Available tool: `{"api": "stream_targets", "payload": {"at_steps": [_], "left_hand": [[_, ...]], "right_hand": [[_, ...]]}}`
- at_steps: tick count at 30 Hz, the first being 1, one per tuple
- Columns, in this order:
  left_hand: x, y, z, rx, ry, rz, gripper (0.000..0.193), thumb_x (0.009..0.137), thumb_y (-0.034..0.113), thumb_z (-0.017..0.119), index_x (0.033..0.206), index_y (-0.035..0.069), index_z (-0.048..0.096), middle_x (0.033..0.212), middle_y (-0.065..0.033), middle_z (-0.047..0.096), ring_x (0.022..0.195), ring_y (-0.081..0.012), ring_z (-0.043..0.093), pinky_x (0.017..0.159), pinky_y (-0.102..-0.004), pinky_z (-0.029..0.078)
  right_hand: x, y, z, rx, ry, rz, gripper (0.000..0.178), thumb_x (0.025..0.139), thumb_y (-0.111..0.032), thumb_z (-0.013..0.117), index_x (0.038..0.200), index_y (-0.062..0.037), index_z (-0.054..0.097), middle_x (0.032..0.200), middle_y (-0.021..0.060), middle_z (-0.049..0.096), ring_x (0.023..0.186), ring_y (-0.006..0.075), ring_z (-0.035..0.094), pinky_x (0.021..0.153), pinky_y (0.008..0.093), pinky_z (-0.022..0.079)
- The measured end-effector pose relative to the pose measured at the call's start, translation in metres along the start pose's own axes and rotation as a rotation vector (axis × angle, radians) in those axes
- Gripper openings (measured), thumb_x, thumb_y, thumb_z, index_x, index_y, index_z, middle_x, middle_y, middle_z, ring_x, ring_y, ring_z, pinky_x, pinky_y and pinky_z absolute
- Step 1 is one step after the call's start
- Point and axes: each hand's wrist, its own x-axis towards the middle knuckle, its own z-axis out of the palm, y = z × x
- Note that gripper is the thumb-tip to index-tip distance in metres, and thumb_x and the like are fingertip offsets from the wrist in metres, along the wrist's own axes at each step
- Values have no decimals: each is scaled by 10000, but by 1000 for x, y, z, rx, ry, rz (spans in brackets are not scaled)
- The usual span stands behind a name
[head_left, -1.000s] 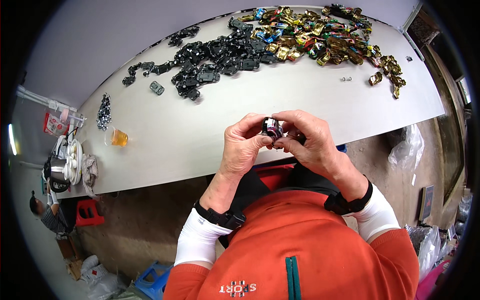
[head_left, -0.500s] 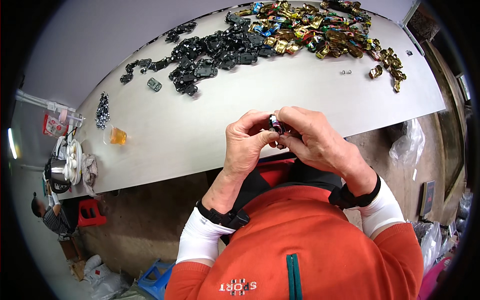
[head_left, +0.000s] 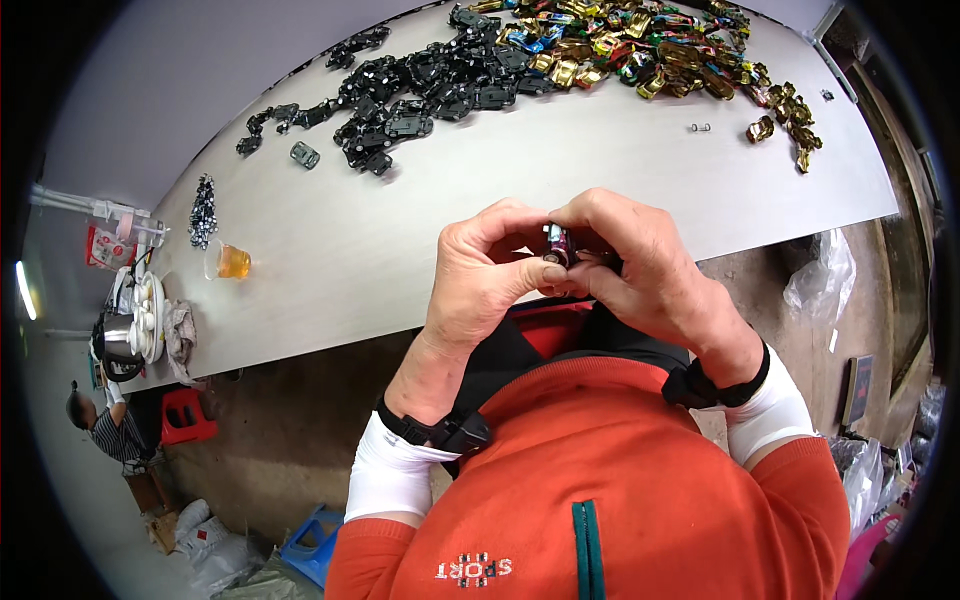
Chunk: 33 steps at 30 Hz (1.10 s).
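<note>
Close to the table's front edge, a small dark toy car (head_left: 557, 246) with a pale patch is pinched between both my hands. My left hand (head_left: 480, 268) grips it from the left with thumb and fingers. From the other side my right hand (head_left: 648, 262) closes on it, its fingertips partly covering the car. On the table (head_left: 400, 240) beyond lie a heap of black toy car bases (head_left: 435, 88) and, to its right, a heap of shiny gold and coloured toy car bodies (head_left: 640, 50). A wheel axle (head_left: 700, 127) lies alone at the right.
A single grey toy car (head_left: 305, 155) sits left of the black heap. Small shiny parts (head_left: 203, 212) lie piled near a clear cup of amber liquid (head_left: 233, 262). A kettle (head_left: 120, 345) stands at the left end. A person (head_left: 115, 430) is at far left, near a red stool (head_left: 186, 416).
My hands have risen slightly, and the toy car has tilted a little between the fingers. The whole view has shifted slightly. Both hands still grip the car.
</note>
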Motion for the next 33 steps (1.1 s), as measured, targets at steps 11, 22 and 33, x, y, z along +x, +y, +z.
{"api": "stream_targets", "payload": {"at_steps": [11, 22, 33], "left_hand": [[-5, -26, -21, -272, 369, -197, 182, 862, 131, 647, 903, 58, 486, 822, -89, 588, 427, -115, 510, 298, -175, 331], [-16, -43, -40, -357, 308, -308, 143, 875, 99, 622, 969, 9, 562, 843, -128, 630, 497, -138, 575, 397, -201, 428], [-12, -42, -30, -381, 275, -328, 132, 857, 73, 638, 927, 5, 550, 791, -138, 632, 474, -143, 579, 372, -214, 439]], "right_hand": [[-5, 32, 9, 286, 92, 392, 125, 870, -73, 588, 905, 29, 523, 745, 89, 576, 614, 134, 577, 522, 270, 462], [-23, 46, 21, 853, -113, 699, 335, 866, -24, 567, 1188, 66, 539, 705, 70, 625, 547, 86, 577, 495, 204, 475], [-17, 48, 22, 851, -144, 725, 146, 848, -22, 599, 979, 42, 598, 728, 54, 629, 586, 80, 593, 504, 201, 478]]}}
